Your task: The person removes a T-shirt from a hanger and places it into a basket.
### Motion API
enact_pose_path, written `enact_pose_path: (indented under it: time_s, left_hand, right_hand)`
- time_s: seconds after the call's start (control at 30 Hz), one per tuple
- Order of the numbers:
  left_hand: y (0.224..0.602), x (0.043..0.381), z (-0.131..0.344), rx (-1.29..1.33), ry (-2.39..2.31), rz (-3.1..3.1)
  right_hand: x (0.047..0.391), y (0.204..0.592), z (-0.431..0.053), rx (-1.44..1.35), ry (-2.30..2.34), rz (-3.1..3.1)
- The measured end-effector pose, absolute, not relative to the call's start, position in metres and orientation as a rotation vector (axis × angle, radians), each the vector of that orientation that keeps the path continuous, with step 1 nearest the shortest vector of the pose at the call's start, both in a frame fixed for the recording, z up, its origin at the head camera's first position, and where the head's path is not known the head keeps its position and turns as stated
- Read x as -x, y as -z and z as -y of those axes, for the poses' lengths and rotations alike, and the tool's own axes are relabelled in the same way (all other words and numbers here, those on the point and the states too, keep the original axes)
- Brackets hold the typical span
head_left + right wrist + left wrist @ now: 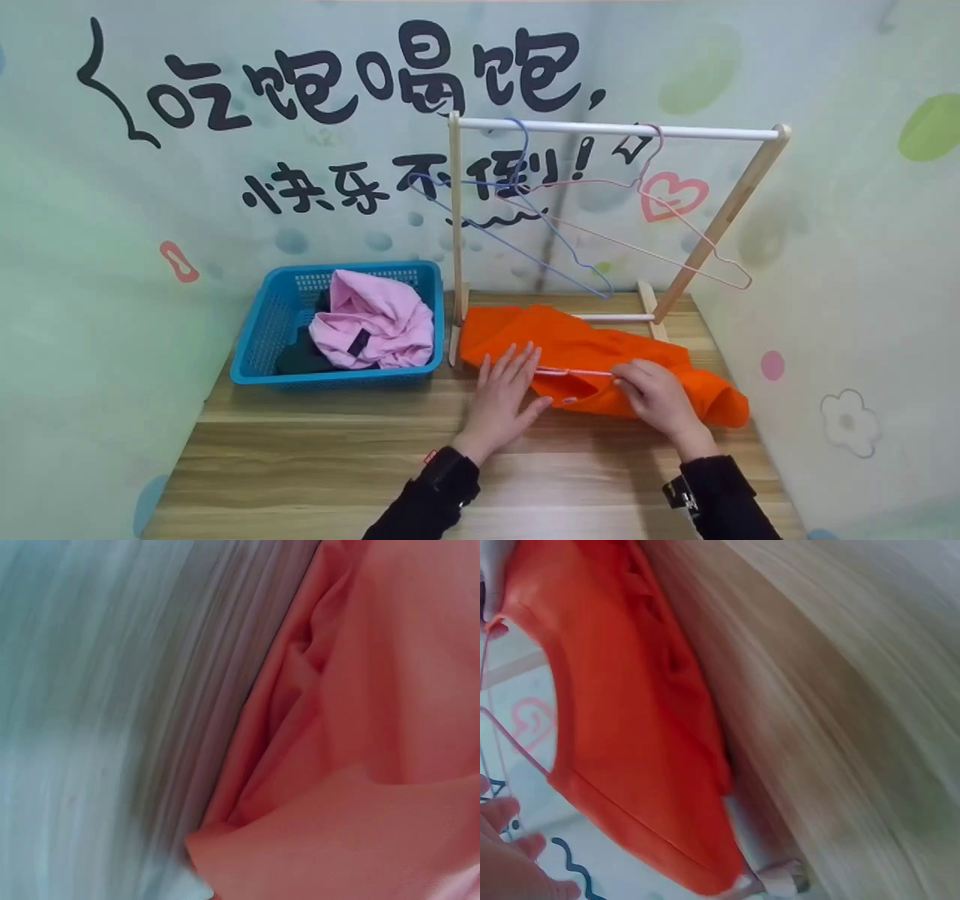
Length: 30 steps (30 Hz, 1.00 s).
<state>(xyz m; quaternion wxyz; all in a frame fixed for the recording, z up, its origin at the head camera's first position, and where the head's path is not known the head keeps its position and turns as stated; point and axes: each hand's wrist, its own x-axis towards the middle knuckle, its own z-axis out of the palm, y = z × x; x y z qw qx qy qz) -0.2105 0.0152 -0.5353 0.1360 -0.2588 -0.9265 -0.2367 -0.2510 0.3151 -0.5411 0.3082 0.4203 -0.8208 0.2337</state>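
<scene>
An orange shirt [600, 341] stands bunched on the table in front of the drying rack, its neckline towards me. Within the neckline shows part of a pink clothes hanger [576, 372]; in the left wrist view its thin wire [514, 741] runs under the collar edge, and the shirt hides the rest. My left hand [501, 397] is at the left of the neckline with fingers extended and spread. On the other side, my right hand [656, 397] pinches the collar edge by the hanger. Orange folds [300, 727] fill much of the right wrist view.
A rack with a white bar [585, 128] and wooden posts stands behind the shirt. From it hang a blue hanger [517, 255] and a pink hanger [690, 266]. At left, a blue basket [247, 367] holds a pink garment [390, 315] and dark cloth [300, 356].
</scene>
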Motion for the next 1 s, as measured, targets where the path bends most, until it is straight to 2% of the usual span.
enact_pose_path:
  time_s: [0.23, 0.43, 1.0]
  left_hand:
    - [0.525, 0.209, -0.023, 0.848, 0.944, 2.549]
    - [0.521, 0.212, -0.019, 0.810, 0.906, 2.428]
    - [0.526, 0.222, 0.004, 0.595, 0.984, 2.279]
  right_hand:
    - [0.249, 0.538, -0.295, -1.198, -0.563, 2.096]
    - [0.246, 0.534, -0.287, -1.186, -0.506, 2.056]
    - [0.249, 0.536, -0.321, -0.902, -0.588, 2.009]
